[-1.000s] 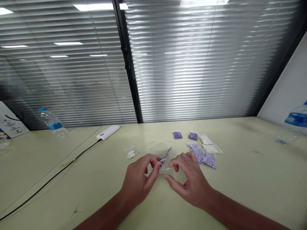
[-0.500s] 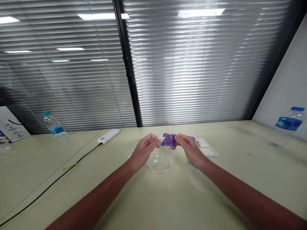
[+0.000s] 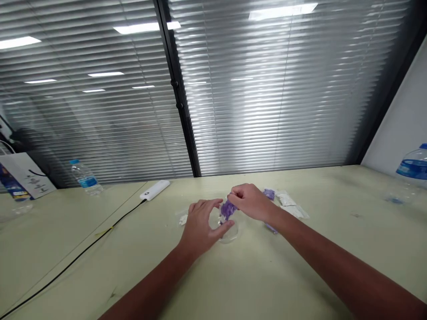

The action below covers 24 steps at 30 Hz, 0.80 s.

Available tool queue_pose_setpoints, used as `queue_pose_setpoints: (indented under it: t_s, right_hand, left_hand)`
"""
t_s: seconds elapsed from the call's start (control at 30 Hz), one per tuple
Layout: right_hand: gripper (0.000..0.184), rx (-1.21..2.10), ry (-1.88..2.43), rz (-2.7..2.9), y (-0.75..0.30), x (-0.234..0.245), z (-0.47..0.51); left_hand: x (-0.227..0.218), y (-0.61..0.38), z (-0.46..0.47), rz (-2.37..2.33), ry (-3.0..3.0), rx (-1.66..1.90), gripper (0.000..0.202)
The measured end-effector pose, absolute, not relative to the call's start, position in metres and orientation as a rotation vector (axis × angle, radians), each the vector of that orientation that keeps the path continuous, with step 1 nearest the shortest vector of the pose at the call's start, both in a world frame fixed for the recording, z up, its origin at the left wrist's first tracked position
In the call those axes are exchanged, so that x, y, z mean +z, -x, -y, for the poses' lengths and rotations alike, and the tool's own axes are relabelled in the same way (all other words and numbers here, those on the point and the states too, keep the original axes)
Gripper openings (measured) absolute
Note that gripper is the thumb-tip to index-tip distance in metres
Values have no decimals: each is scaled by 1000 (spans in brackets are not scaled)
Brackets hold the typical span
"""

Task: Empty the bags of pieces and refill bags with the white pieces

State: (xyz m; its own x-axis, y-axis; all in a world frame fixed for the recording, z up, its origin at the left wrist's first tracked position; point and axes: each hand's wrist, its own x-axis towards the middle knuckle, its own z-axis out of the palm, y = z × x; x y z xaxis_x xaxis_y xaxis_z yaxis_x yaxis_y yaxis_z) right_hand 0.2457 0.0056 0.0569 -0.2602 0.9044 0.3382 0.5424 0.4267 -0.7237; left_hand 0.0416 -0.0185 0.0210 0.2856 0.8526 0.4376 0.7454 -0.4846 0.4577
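- Both hands have dropped from holding the purple bag up and now work low over the clear plastic dish (image 3: 230, 234).
- Your right hand (image 3: 250, 202) comes in from above, its grip pinched closed on the top of the purple bag (image 3: 227, 210).
- Your left hand (image 3: 200, 226) curves around the lower side of the purple bag, its thumb reaching across the dish; you cannot tell whether this grip has hold of anything.
- That purple bag hangs just above the dish, between your hands.
- Near your right hand lie a small purple packet (image 3: 269, 194) and white packets (image 3: 288, 200).
- Left of the dish, a clear bag of white pieces (image 3: 183, 219) sits on the counter (image 3: 333, 258).
- Farther left are a white power bank (image 3: 155, 190) with a black cable (image 3: 83, 249), and a water bottle (image 3: 86, 178).
- Another water bottle (image 3: 412, 171) stands at the far right.
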Motion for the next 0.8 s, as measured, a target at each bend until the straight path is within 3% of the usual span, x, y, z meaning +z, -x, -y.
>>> queue_pose_setpoints:
  t_s: [0.17, 0.3, 0.43, 0.6, 0.8]
  right_hand:
    - [31, 607, 1092, 2044, -251, 60, 6]
    - [67, 799, 1002, 2142, -268, 54, -2]
    - [48, 955, 980, 2144, -274, 48, -11]
    - [54, 1096, 877, 2019, -265, 45, -11]
    - [46, 1179, 799, 1925, -266, 43, -19]
  left_hand:
    - [14, -40, 16, -1490, -2297, 922, 49]
    - [13, -38, 14, -1518, -2110, 951, 42]
    - [13, -39, 14, -1530, -2013, 970, 37]
    - [10, -39, 15, -1501, -1991, 976, 31]
    - [9, -36, 17, -1415, -2083, 1002, 33]
